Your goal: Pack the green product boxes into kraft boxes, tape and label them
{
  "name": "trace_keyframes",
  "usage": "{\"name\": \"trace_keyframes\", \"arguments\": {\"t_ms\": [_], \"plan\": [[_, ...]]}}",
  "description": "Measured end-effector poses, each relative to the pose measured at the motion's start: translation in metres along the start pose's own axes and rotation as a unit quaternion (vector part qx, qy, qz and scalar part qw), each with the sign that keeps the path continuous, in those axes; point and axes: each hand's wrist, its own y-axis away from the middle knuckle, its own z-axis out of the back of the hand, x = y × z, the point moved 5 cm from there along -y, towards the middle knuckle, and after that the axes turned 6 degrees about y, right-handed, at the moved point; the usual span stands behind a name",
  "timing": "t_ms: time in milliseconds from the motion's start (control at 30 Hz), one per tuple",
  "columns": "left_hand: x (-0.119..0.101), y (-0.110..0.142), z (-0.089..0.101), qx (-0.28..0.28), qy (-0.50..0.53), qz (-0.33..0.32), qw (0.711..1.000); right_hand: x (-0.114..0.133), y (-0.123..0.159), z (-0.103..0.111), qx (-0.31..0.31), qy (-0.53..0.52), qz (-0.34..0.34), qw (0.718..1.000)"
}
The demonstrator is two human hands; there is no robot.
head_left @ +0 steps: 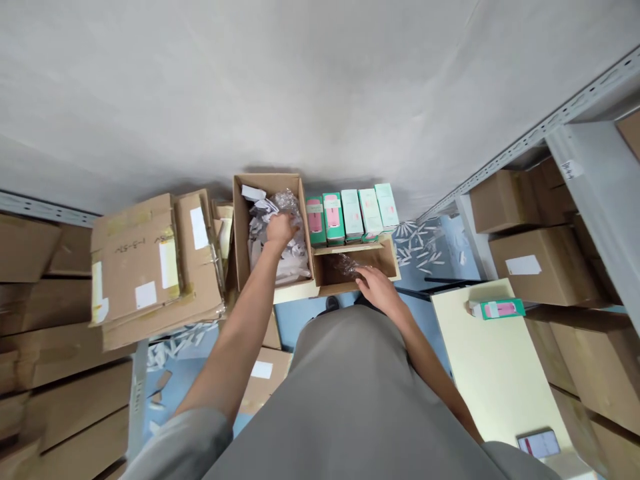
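Observation:
My left hand reaches into an open cardboard box. Its fingers are curled down among crumpled white paper and clear plastic wrap; whatever they grip is hidden. To its right, my right hand is over the front edge of a low cardboard box. Thumb and fingers are apart there, with the fingertips beside a crinkled piece of clear plastic. Behind this low box stands a row of several green and pink product boxes, upright side by side.
Flattened cardboard is stacked at the left. On the right, a pale table carries a green and pink box and a phone. Shelves of cartons flank both sides. White scraps litter the blue floor.

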Motion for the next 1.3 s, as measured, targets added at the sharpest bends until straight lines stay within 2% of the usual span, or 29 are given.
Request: {"name": "trace_keyframes", "arguments": {"t_ms": [67,200,267,333,400,500,567,633,700,800,900,1000,1100,1167,1233,1300], "plan": [[-0.004,0.005,0.011,-0.03,-0.004,-0.008,1.0,-0.002,0.006,0.003,-0.024,-0.028,-0.008,0.999],[-0.033,0.04,0.06,-0.142,-0.008,-0.076,0.987,0.003,0.017,0.018,-0.081,-0.095,-0.009,0.992],[-0.056,0.067,0.076,-0.151,0.025,-0.125,0.98,0.013,0.021,0.029,-0.106,-0.138,-0.001,0.985],[-0.075,0.095,0.077,-0.105,0.117,-0.124,0.98,0.029,0.021,0.04,-0.124,-0.189,0.012,0.974],[-0.091,0.122,0.066,-0.063,0.2,-0.106,0.972,0.047,0.019,0.051,-0.138,-0.241,0.027,0.96],[-0.107,0.154,0.035,0.015,0.272,-0.076,0.959,0.066,0.014,0.061,-0.156,-0.283,0.047,0.945],[-0.108,0.169,0.011,0.064,0.3,-0.046,0.951,0.068,0.011,0.061,-0.16,-0.287,0.049,0.943],[-0.101,0.179,-0.007,0.088,0.306,-0.014,0.948,0.058,0.011,0.058,-0.148,-0.285,0.04,0.946],[-0.089,0.185,-0.02,0.091,0.275,0.016,0.957,0.043,0.014,0.051,-0.121,-0.265,0.024,0.956],[-0.073,0.192,-0.038,0.114,0.132,0.044,0.984,0.018,0.015,0.037,-0.077,-0.165,-0.013,0.983],[-0.067,0.197,-0.052,0.142,-0.014,0.016,0.99,-0.001,-0.001,0.018,-0.047,-0.02,-0.069,0.996],[-0.064,0.2,-0.058,0.144,-0.063,-0.028,0.987,-0.011,-0.036,-0.007,0.021,0.087,-0.116,0.989],[-0.06,0.202,-0.055,0.144,-0.075,-0.06,0.985,-0.01,-0.063,-0.03,0.125,0.108,-0.096,0.982],[-0.057,0.205,-0.049,0.133,-0.085,-0.078,0.984,-0.008,-0.065,-0.034,0.154,0.101,-0.081,0.98],[-0.055,0.209,-0.042,0.106,-0.102,-0.092,0.985,-0.008,-0.052,-0.025,0.123,0.093,-0.082,0.985],[-0.055,0.211,-0.034,0.068,-0.127,-0.089,0.986,-0.011,-0.031,-0.006,0.036,0.08,-0.097,0.991]]}}
